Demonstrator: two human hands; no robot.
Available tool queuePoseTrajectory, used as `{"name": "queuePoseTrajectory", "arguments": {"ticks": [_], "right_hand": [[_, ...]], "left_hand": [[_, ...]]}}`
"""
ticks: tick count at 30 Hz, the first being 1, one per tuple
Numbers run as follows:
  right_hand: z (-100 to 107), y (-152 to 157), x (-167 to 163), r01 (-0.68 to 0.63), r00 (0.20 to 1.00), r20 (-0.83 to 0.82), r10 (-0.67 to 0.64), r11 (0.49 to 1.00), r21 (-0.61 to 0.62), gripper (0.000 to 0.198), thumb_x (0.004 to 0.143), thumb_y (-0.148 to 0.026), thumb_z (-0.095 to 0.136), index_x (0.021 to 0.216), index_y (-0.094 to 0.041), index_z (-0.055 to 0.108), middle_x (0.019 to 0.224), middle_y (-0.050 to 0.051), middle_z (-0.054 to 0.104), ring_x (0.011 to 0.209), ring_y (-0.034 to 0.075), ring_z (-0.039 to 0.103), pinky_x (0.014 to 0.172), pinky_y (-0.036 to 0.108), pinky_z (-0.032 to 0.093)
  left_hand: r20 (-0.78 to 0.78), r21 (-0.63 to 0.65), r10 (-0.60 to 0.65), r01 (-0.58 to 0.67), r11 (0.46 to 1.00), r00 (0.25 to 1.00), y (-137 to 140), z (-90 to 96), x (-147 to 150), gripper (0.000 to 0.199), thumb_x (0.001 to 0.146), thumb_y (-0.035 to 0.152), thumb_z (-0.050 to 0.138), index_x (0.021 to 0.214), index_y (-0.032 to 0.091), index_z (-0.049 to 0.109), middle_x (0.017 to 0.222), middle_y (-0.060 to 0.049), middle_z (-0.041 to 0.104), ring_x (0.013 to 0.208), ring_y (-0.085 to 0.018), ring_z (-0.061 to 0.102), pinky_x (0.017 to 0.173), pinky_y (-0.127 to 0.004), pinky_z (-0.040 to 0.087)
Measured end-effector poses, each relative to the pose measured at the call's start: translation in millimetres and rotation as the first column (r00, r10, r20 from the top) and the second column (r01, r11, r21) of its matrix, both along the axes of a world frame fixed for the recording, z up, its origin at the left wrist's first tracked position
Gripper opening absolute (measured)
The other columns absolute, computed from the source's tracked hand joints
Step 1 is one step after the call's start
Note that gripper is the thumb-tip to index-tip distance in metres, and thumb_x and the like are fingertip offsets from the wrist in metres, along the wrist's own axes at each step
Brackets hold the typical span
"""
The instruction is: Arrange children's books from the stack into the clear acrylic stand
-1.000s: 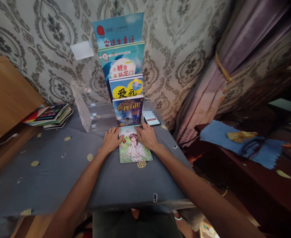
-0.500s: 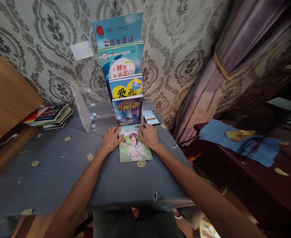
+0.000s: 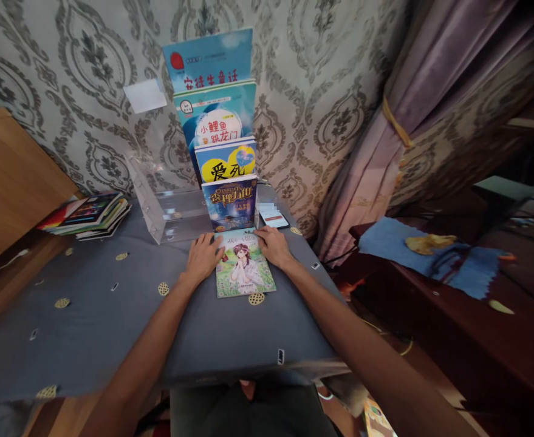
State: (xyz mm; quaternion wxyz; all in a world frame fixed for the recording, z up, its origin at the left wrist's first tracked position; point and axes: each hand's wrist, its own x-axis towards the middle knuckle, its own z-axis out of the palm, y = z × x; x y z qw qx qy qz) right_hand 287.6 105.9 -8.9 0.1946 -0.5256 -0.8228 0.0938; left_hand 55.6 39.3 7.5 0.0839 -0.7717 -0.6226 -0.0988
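Note:
A thin book with a drawn figure among flowers (image 3: 245, 270) lies flat on the cloth-covered table, cover up. My left hand (image 3: 204, 256) rests at its upper left side, fingers spread on the cloth and thumb by the book's edge. At the upper right corner is my right hand (image 3: 273, 246), palm down, fingers extended and touching or nearly touching the book. Just behind stands a dark blue book (image 3: 231, 209), in front of a blue-and-yellow book (image 3: 225, 161), a teal book (image 3: 216, 112) and a taller light-blue book (image 3: 209, 57). They lean back in a clear stepped rack (image 3: 175, 215).
A pile of books (image 3: 89, 215) lies at the left beside a wooden panel (image 3: 16, 182). A lit phone (image 3: 273, 217) is right of the rack. Rightward stand a tied curtain (image 3: 367, 176) and a dark red surface with a blue cloth (image 3: 385, 243).
My right thumb has drawn slightly right, uncovering more of the book's title. The view has shifted a little; the left hand and the books stay in place.

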Motion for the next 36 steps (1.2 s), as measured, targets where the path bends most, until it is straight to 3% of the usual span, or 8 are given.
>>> {"name": "queuePoseTrajectory", "arguments": {"ticks": [5,11,17,36], "right_hand": [[1,0,0,-0.014,1.0,-0.006,0.014,1.0,0.003,0.041,0.096,-0.013,0.044,0.129,-0.019,0.067,0.128,0.01,0.066,0.117,0.025,0.057,0.099,0.036,0.043],[0,0,1,-0.006,1.0,-0.005,0.006,1.0,0.015,0.042,0.095,-0.012,0.044,0.129,-0.019,0.068,0.128,0.01,0.066,0.115,0.025,0.058,0.098,0.036,0.044],[0,1,0,-0.005,1.0,-0.013,0.005,1.0,-0.003,0.041,0.096,-0.012,0.044,0.129,-0.018,0.067,0.129,0.009,0.066,0.117,0.025,0.057,0.098,0.035,0.043],[2,2,-1,0.024,1.0,-0.016,-0.024,1.0,0.008,0.042,0.094,-0.011,0.045,0.127,-0.021,0.069,0.126,0.008,0.069,0.116,0.024,0.06,0.098,0.033,0.045]], "left_hand": [[0.042,0.016,-0.085,0.085,0.996,0.996,3,-4.7,3,0.035,0.101,0.025,0.043,0.13,0.021,0.062,0.138,-0.011,0.062,0.137,-0.027,0.048,0.112,-0.047,0.04],[0.082,0.011,-0.139,0.138,0.99,0.987,6,-8.0,4,0.035,0.1,0.02,0.044,0.128,0.022,0.065,0.136,-0.01,0.064,0.133,-0.024,0.055,0.115,-0.046,0.039],[0.091,0.02,-0.161,0.16,0.987,0.983,5,-5.5,4,0.033,0.101,0.024,0.046,0.126,0.02,0.066,0.134,-0.01,0.065,0.123,-0.023,0.061,0.112,-0.042,0.042],[0.121,-0.012,-0.261,0.264,0.964,0.958,16,-2.5,36,0.038,0.102,0.028,0.042,0.134,0.019,0.061,0.14,-0.012,0.062,0.133,-0.025,0.054,0.113,-0.046,0.039]]}}
